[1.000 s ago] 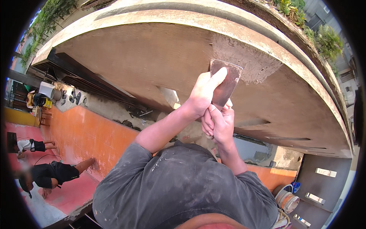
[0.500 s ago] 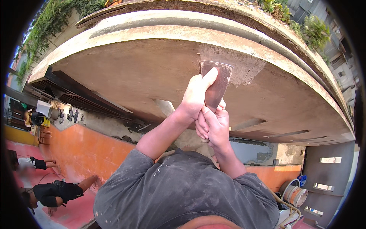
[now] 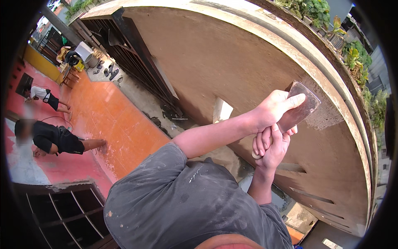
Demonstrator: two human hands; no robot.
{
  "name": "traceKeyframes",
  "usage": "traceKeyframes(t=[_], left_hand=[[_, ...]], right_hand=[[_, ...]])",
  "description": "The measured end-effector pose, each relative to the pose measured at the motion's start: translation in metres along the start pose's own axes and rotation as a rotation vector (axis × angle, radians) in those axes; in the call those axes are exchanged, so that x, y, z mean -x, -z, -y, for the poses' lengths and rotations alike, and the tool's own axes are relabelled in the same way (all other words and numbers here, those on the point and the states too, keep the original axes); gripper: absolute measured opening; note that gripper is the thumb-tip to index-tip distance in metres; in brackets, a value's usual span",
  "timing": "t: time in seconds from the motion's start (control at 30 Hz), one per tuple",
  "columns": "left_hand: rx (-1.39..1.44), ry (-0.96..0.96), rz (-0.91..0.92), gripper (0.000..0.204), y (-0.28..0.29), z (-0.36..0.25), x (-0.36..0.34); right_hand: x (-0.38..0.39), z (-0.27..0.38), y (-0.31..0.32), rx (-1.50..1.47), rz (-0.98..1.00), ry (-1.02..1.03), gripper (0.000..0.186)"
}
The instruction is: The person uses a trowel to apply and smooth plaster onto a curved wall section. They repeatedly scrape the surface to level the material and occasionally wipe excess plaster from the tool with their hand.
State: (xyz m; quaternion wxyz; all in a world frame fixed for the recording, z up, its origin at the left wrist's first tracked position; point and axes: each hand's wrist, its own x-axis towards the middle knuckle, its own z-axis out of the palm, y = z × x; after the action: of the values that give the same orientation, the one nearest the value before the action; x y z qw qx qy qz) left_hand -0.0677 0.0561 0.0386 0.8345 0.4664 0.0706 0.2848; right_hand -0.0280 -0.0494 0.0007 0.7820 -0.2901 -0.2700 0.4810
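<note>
A wide, flat metal scraper [image 3: 296,108] with a worn, dark blade is held in both hands against the upper part of a brown plastered wall [image 3: 215,58]. My left hand [image 3: 274,108] is closed on the blade, its thumb pressed along the face. Just below, my right hand [image 3: 274,146] wraps round the handle, which is mostly hidden by the fingers; a pale rounded end shows under them. Beside the blade, a rough greyish patch [image 3: 327,118] marks the wall near its top edge.
A dark metal gate [image 3: 120,45] adjoins the wall. Two people, one in black [image 3: 58,137] and one in a white top [image 3: 41,94], are by the pink wall at left. Sandals [image 3: 111,71] lie past the orange floor [image 3: 112,116]. Slots pierce the wall's lower part.
My view has turned, so the wall now slants down to the right and more of the orange floor shows. Both hands keep their grip on the scraper, which stays near the rough patch.
</note>
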Motion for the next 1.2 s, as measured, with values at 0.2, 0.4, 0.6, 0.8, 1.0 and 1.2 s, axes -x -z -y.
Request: traceKeyframes(t=[0.2, 0.4, 0.6, 0.8, 1.0, 1.2], left_hand=[[-0.047, -0.046, -0.108, 0.035, -0.006, 0.009, 0.029], [-0.135, -0.176, -0.097, 0.031, -0.014, 0.043, 0.051], [-0.142, -0.227, -0.210, 0.032, -0.042, 0.064, 0.075], [-0.115, -0.235, -0.342, 0.033, -0.061, 0.088, 0.104], [-0.115, -0.242, -0.360, 0.033, -0.071, 0.103, 0.122], [-0.140, -0.168, -0.307, 0.029, -0.059, 0.103, 0.120]], right_hand=[[0.015, -0.005, 0.015, -0.010, 0.078, -0.085, 0.008], [0.023, 0.011, 0.037, 0.011, 0.163, -0.195, 0.011], [0.043, 0.029, 0.056, -0.047, 0.264, -0.307, 0.019], [0.068, 0.031, 0.076, -0.044, 0.366, -0.385, 0.026], [0.091, 0.037, 0.083, -0.008, 0.360, -0.403, 0.027], [0.098, 0.040, 0.089, 0.181, 0.228, -0.356, 0.026]])
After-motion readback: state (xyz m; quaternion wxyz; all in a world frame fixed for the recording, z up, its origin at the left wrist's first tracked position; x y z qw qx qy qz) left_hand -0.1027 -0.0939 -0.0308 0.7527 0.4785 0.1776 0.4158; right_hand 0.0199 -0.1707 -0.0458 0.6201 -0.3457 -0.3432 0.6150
